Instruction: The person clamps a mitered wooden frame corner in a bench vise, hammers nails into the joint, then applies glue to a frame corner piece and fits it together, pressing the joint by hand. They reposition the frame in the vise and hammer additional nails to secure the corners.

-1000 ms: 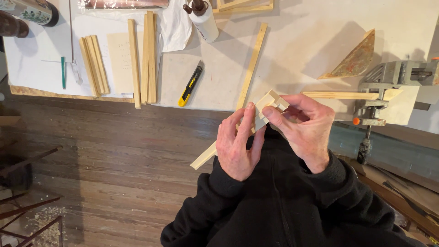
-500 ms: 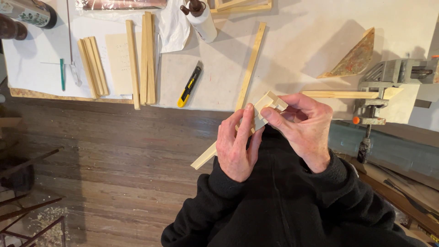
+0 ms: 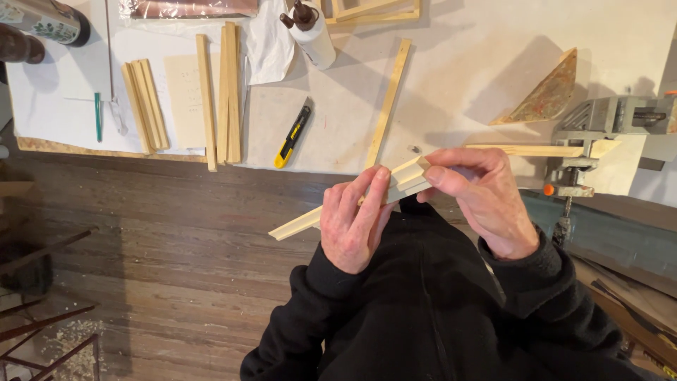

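My left hand (image 3: 355,219) and my right hand (image 3: 483,201) both grip a pale wooden moulding strip (image 3: 300,224), held in front of my chest below the table's front edge. The strip slants down to the left, and its mitred upper end (image 3: 412,173) sits between my right thumb and fingers. My left fingers press along its middle. Black sleeves cover both arms.
On the white table (image 3: 451,77) lie several wood strips (image 3: 224,92), a single long strip (image 3: 388,102), a yellow-black utility knife (image 3: 293,134), a glue bottle (image 3: 310,32) and a triangular wood piece (image 3: 546,95). A metal clamp (image 3: 599,127) holds a strip at the right. Dark wooden floor lies at the left.
Both hands hold the strip much as before; the fingers have shifted only slightly along it.
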